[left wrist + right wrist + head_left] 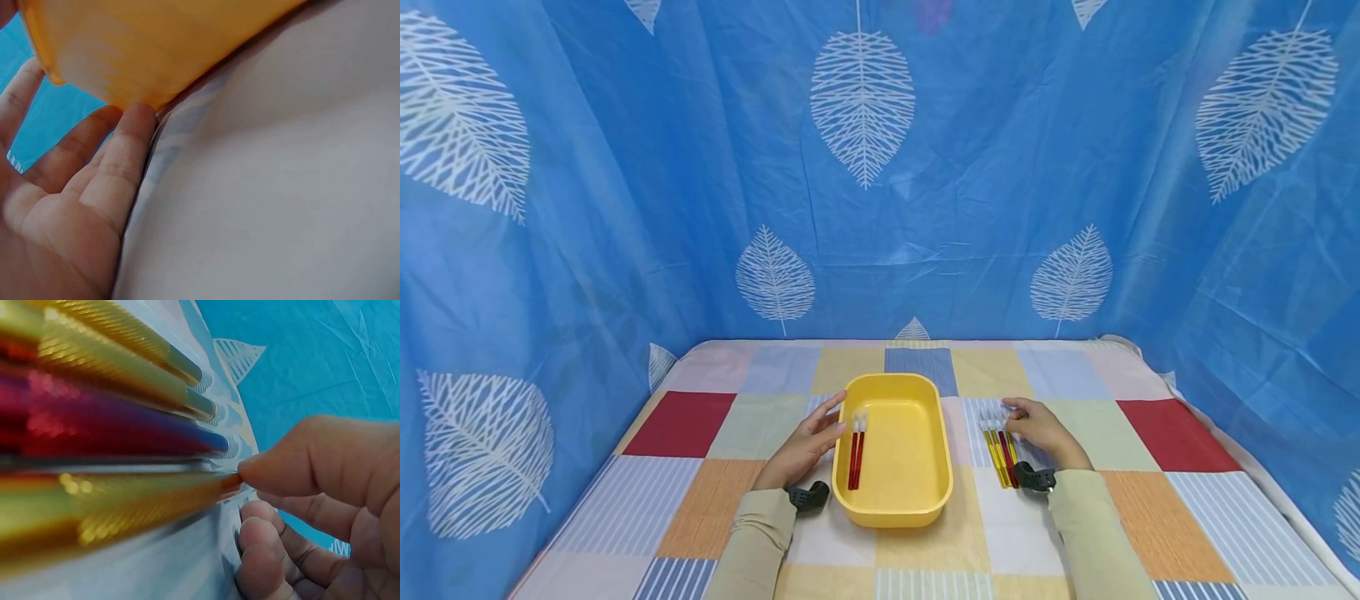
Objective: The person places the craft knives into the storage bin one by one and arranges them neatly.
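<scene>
A yellow plastic tray (906, 454) stands on the table with two red craft knives (853, 458) lying along its left inside. My left hand (801, 450) is at the tray's left side, fingers relaxed, with fingertips (139, 122) touching the outer wall. Right of the tray lies a row of craft knives with knurled metal handles and pale, clear tips: yellow ones and a red craft knife (125, 419). With thumb and fingers, my right hand (1045, 433) pinches the outermost yellow craft knife (144, 509) at its tip end.
A patchwork checked cloth (820, 546) covers the table. Blue curtains (925, 250) with white leaf prints rise at the back and on both sides. Each wrist wears a black band, such as the right wristband (1034, 477).
</scene>
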`<state>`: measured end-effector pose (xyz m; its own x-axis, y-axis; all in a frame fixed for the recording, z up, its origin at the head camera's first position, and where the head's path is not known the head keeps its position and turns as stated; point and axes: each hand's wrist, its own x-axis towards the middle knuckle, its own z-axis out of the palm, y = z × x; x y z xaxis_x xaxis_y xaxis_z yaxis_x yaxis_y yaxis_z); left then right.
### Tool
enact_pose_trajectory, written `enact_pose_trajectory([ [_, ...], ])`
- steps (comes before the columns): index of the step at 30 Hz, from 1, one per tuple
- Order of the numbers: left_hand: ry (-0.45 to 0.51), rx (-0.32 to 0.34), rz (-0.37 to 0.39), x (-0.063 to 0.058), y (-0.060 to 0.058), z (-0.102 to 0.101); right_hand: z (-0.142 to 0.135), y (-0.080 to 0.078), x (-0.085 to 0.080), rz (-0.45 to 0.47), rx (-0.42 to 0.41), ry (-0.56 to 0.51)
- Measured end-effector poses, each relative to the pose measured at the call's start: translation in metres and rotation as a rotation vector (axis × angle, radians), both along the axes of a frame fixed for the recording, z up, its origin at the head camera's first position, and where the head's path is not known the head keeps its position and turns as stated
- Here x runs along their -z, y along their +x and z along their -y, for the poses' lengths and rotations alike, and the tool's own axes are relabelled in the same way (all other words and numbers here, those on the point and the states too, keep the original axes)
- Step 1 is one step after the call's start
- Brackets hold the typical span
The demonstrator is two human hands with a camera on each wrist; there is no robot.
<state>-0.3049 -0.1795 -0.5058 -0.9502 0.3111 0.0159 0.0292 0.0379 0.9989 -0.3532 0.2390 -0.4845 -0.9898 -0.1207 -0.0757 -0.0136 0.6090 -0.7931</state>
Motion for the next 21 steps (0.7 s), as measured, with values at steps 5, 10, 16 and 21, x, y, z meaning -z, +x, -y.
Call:
enact_pose_trajectory([
  [5, 0.003, -0.009, 0.0, -0.0009, 0.0014, -0.0011, 0.0, -0.0006, -0.0007, -0.021, -0.023, 0.023],
  [10, 0.012, 0.001, -0.007, -0.0022, 0.0014, -0.0008, 0.0001, -0.0009, -0.0016, -0.052, -0.026, 0.039],
  [16, 0.002, -0.012, 0.002, -0.0024, 0.0013, -0.0017, -0.0012, -0.0003, -0.0008, -0.057, -0.011, 0.02],
  [21, 0.007, -0.001, 0.011, -0.0028, 0.002, -0.0014, -0.0053, 0.0021, -0.0016, -0.022, -0.008, -0.071],
])
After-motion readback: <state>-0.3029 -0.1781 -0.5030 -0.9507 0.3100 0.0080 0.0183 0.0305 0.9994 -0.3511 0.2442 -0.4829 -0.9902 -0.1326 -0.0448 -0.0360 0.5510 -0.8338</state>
